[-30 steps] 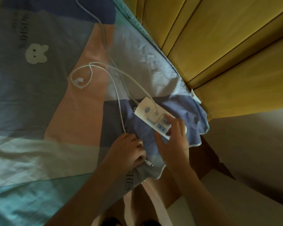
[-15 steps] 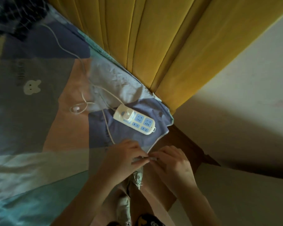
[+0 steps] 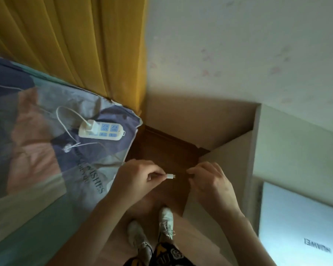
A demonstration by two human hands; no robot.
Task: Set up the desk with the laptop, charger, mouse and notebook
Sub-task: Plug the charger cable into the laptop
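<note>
**Cable end pinched between bed and counter**

The fingers (image 3: 158,172) of the left hand (image 3: 136,179) are closed narrow on the white charger cable (image 3: 68,129), just behind its plug tip (image 3: 170,176). The tip is a short white connector with a small metal end; its long axis lies level, pointing toward the right hand (image 3: 210,181). The right hand hangs just beside the tip without touching it, fingers curled inward; whether they pinch anything cannot be told.

From the left hand the thin cable runs back over the bed (image 3: 37,169), loops once, and ends in a white charger block (image 3: 89,124) plugged upright into a cream power strip (image 3: 101,130) with blue sockets. The strip lies flat on the patterned bedsheet near the bed's corner, its long axis roughly level in the view.

Low on the right, a closed silver laptop (image 3: 300,227) lies on the pale counter (image 3: 296,146). White shoes (image 3: 165,221) stand on the floor below the hands. A yellow curtain (image 3: 75,45) hangs behind the bed.
</note>
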